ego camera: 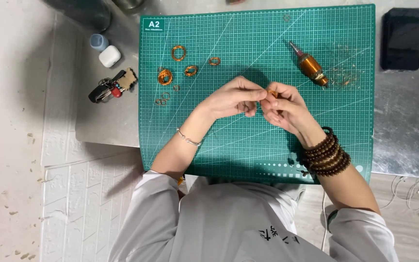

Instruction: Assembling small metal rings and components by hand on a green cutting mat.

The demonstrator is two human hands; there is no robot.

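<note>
Above the green cutting mat (267, 160), both hands pinch copper wire (272, 93).

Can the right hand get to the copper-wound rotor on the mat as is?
Probably yes. The rotor lies in the open on the green mat, up and right of the right hand, nothing between. But its fingers are pinching a small copper piece with the left hand.

You wear a light grey top (229, 218) with sleeves pushed up, a thin silver bracelet (188, 139) on your left wrist, and brown beads (327, 156) on your right.
</note>
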